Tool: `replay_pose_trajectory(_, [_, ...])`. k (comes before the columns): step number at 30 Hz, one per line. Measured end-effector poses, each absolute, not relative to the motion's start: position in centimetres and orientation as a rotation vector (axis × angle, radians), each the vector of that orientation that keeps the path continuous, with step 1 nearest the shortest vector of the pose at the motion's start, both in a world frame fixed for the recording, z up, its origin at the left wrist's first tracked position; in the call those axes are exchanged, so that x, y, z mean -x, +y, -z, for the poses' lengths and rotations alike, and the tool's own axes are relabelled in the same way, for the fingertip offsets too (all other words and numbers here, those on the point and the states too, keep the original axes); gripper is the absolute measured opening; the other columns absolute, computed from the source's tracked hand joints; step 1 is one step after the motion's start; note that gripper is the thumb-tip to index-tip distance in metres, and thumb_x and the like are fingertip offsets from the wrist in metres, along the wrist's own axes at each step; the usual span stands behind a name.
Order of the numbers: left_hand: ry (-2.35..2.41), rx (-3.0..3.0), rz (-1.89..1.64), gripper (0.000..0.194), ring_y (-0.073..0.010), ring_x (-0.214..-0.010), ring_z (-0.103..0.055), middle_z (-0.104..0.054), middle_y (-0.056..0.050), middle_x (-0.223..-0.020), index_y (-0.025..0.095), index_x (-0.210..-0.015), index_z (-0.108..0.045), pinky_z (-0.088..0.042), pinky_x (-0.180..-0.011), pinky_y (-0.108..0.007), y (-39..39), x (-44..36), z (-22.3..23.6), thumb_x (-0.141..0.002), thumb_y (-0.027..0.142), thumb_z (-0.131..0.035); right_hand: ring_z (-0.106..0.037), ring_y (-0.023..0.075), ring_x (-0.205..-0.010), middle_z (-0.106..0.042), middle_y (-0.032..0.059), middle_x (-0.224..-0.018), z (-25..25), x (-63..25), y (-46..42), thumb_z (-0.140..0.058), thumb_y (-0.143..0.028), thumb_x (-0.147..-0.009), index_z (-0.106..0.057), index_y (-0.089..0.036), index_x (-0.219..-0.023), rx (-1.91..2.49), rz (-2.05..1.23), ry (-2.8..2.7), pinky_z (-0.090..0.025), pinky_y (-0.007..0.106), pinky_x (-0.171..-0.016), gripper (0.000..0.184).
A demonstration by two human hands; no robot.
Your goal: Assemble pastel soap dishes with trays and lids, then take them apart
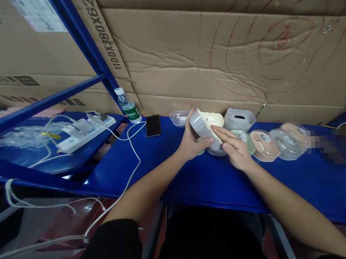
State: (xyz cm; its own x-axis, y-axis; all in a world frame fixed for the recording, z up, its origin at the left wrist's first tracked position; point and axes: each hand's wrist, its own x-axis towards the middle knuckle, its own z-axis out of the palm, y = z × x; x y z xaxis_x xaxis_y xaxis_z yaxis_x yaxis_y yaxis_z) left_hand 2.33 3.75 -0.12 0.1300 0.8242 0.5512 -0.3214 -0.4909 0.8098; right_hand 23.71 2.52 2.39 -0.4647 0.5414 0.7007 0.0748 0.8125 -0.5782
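My left hand is wrapped round a translucent, pale plastic container, held tilted on its side above the blue table. Its cream, wavy-edged part faces right. My right hand presses its fingers and thumb against that wavy edge. Just behind stands a cream wavy-rimmed container, partly hidden by the held one. To its right sits a grey container with a dark oval slot. A clear oval tray lies left of my hands. A green lidded container is close beside my right hand.
Rightward along the blue table are pink and grey lidded containers. Left are a phone, a water bottle, a power strip and a white cable. Cardboard stands behind.
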Motion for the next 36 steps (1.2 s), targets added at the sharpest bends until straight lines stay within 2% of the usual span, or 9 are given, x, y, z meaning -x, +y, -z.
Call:
replay_pose_trajectory(5, [0.529, -1.498, -1.530, 0.129, -0.0357, -0.141, -0.062, -0.058, -0.014, -0.156, 0.040, -0.176, -0.019, -0.054, -0.120, -0.057, 4.2, -2.0, 0.4, -0.077, 0.063, -0.097, -0.065, 0.0300, -0.149, -0.071, 0.0020, -0.156, -2.4, -23.4, 2.3, -0.055, -0.061, -0.112, -0.073, -0.039, -0.150, 0.541, -0.606, -1.956, -0.052, 0.057, -0.128, 0.048])
replay_pose_trajectory(8, [0.538, -1.501, -1.567, 0.127, -0.0366, -0.144, -0.060, -0.053, -0.014, -0.162, 0.040, -0.176, -0.020, -0.053, -0.121, -0.057, 4.3, -1.9, 0.3, -0.077, 0.061, -0.097, -0.076, 0.0310, -0.134, -0.081, 0.0046, -0.141, -2.1, -23.3, 2.3, -0.055, -0.065, -0.110, -0.081, -0.034, -0.138, 0.663, -0.552, -1.838, -0.061, 0.054, -0.116, 0.050])
replay_pose_trajectory(11, [0.545, -1.524, -1.627, 0.128, -0.0377, -0.147, -0.058, -0.050, -0.014, -0.166, 0.040, -0.176, -0.020, -0.054, -0.121, -0.057, 4.4, -1.9, 0.2, -0.076, 0.058, -0.098, -0.082, 0.0290, -0.111, -0.087, 0.0062, -0.122, -2.3, -23.5, 2.3, -0.057, -0.060, -0.111, -0.084, -0.030, -0.123, 0.769, -0.415, -1.733, -0.067, 0.049, -0.099, 0.042])
replay_pose_trajectory(16, [0.602, -1.542, -1.690, 0.131, -0.0420, -0.150, -0.054, -0.044, -0.014, -0.170, 0.041, -0.175, -0.022, -0.058, -0.117, -0.057, 4.6, -2.1, 0.0, -0.071, 0.057, -0.101, -0.076, 0.0262, -0.095, -0.082, 0.0053, -0.099, -3.3, -24.2, 2.5, -0.062, -0.044, -0.109, -0.076, -0.028, -0.102, 0.818, -0.133, -1.771, -0.061, 0.045, -0.088, 0.022])
replay_pose_trajectory(20, [0.654, -1.502, -1.806, 0.129, -0.0389, -0.143, -0.061, -0.056, -0.013, -0.156, 0.040, -0.173, -0.024, -0.058, -0.116, -0.054, 5.2, -1.8, -0.2, -0.071, 0.064, -0.100, -0.072, 0.0239, -0.091, -0.076, 0.0052, -0.097, -5.3, -25.3, 4.4, -0.058, -0.038, -0.109, -0.067, -0.026, -0.099, 0.863, -0.140, -1.867, -0.058, 0.040, -0.083, 0.018])
replay_pose_trajectory(23, [0.752, -1.382, -1.961, 0.123, -0.0336, -0.133, -0.069, -0.063, -0.012, -0.143, 0.040, -0.171, -0.026, -0.058, -0.116, -0.050, 6.0, -0.9, -0.4, -0.075, 0.066, -0.098, -0.072, 0.0266, -0.097, -0.076, 0.0086, -0.101, -7.4, -25.8, 7.3, -0.054, -0.034, -0.109, -0.066, -0.025, -0.099, 1.016, 0.040, -2.092, -0.056, 0.040, -0.085, 0.018])
replay_pose_trajectory(28, [0.904, -1.229, -2.150, 0.121, -0.0329, -0.134, -0.068, -0.059, -0.015, -0.151, 0.037, -0.170, -0.027, -0.056, -0.117, -0.049, 7.5, 0.7, -0.8, -0.076, 0.075, -0.093, -0.072, 0.0312, -0.108, -0.075, 0.0175, -0.128, -9.1, -24.4, 11.0, -0.046, -0.027, -0.111, -0.071, -0.020, -0.119, 1.503, 0.478, -2.513, -0.052, 0.038, -0.081, 0.027])
replay_pose_trajectory(32, [0.887, -1.183, -2.221, 0.127, -0.0326, -0.132, -0.068, -0.058, -0.016, -0.150, 0.037, -0.170, -0.026, -0.058, -0.114, -0.049, 8.0, 0.9, -1.1, -0.071, 0.080, -0.092, -0.071, 0.0319, -0.117, -0.075, 0.0194, -0.129, -8.3, -23.2, 11.9, -0.042, -0.018, -0.110, -0.071, -0.015, -0.127, 1.510, 0.680, -2.690, -0.051, 0.039, -0.089, 0.033])
replay_pose_trajectory(36, [0.882, -1.182, -2.206, 0.126, -0.0326, -0.129, -0.069, -0.057, -0.016, -0.150, 0.038, -0.169, -0.026, -0.058, -0.113, -0.050, 8.2, 0.9, -1.0, -0.071, 0.080, -0.093, -0.069, 0.0325, -0.119, -0.076, 0.0200, -0.127, -7.4, -22.9, 12.4, -0.042, -0.013, -0.108, -0.073, -0.014, -0.127, 1.500, 0.734, -2.752, -0.049, 0.040, -0.092, 0.036])
